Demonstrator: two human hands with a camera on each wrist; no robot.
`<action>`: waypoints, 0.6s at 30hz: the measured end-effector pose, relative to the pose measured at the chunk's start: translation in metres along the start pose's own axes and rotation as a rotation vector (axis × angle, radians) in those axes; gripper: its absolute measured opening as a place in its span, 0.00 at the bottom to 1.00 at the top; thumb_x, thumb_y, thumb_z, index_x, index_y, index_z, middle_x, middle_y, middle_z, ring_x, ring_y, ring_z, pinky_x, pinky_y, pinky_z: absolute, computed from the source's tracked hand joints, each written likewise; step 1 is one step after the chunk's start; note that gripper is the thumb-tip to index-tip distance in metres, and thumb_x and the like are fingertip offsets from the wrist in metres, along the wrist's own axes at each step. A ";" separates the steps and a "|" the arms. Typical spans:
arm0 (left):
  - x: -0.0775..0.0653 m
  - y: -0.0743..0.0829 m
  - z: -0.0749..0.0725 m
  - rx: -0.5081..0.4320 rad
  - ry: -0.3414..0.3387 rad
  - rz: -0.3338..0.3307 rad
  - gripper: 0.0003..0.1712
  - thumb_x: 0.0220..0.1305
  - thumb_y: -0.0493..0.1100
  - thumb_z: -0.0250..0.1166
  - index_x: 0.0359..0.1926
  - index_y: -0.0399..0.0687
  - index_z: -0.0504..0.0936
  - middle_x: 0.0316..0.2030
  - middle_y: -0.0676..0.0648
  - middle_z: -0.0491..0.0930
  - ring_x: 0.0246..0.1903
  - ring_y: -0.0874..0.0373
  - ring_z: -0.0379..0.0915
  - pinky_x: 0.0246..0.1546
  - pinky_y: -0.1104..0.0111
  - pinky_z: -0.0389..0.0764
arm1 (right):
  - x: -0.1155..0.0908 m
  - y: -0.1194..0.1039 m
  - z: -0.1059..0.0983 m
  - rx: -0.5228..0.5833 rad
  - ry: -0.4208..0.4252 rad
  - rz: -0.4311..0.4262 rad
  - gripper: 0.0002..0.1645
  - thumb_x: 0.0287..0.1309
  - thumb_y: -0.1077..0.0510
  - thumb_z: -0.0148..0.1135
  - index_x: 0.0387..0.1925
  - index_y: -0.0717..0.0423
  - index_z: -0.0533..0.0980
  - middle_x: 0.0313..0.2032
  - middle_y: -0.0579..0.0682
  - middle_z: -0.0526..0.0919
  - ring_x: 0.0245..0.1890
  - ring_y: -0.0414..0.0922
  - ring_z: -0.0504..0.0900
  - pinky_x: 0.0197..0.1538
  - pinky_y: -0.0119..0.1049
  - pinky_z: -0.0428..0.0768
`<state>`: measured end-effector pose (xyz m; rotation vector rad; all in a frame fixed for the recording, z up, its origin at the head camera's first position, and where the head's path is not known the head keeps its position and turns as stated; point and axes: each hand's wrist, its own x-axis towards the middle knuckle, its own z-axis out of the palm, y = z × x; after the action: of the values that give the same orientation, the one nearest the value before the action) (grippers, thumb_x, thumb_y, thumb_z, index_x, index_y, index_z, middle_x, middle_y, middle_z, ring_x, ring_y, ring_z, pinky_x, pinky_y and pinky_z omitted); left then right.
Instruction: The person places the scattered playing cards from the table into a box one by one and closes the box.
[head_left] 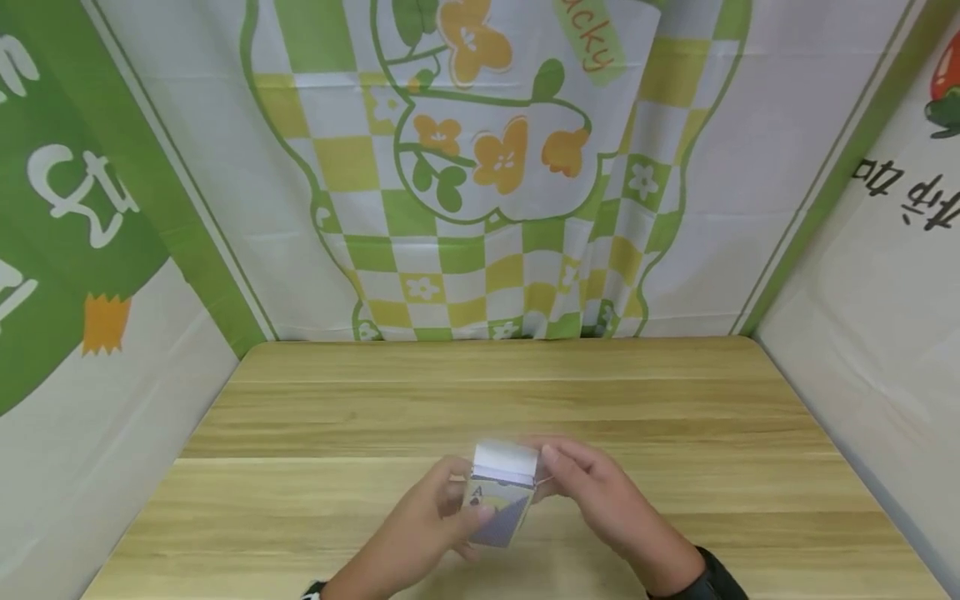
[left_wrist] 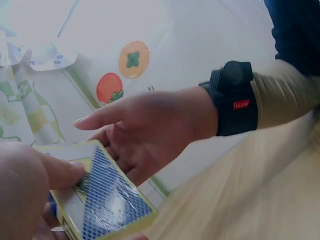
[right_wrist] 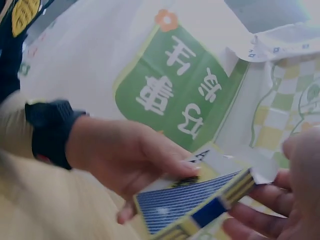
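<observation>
A playing card box [head_left: 498, 508], blue-patterned with yellow edges and an ace on its front, sits tilted above the table. My left hand [head_left: 431, 521] grips it from the left, thumb pressed across the front. At the top a white flap [head_left: 506, 457] stands up. Beside the upper right edge is my right hand [head_left: 592, 492], its fingers close to the flap and side. In the left wrist view the right hand's thumb [left_wrist: 100, 117] stretches out apart from the box. Its other fingertips are partly hidden behind the box there.
A wooden table [head_left: 480, 400] lies beneath both hands. Behind it hangs a green and yellow checked curtain [head_left: 465, 250], with printed white cloth walls [head_left: 847, 317] at the sides. A dark band [left_wrist: 235, 100] wraps the right wrist.
</observation>
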<state>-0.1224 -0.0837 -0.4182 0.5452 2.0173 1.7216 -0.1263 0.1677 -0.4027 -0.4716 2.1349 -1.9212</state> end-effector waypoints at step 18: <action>-0.001 0.004 0.006 -0.117 0.003 -0.003 0.26 0.72 0.47 0.63 0.63 0.43 0.62 0.45 0.39 0.86 0.38 0.46 0.85 0.32 0.62 0.87 | -0.007 -0.008 0.017 -0.083 0.212 0.016 0.14 0.67 0.53 0.65 0.51 0.53 0.83 0.49 0.53 0.86 0.44 0.46 0.84 0.48 0.35 0.82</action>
<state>-0.1177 -0.0786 -0.4149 0.5013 1.9043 1.8258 -0.1123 0.1538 -0.3974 -0.2751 2.3474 -1.9577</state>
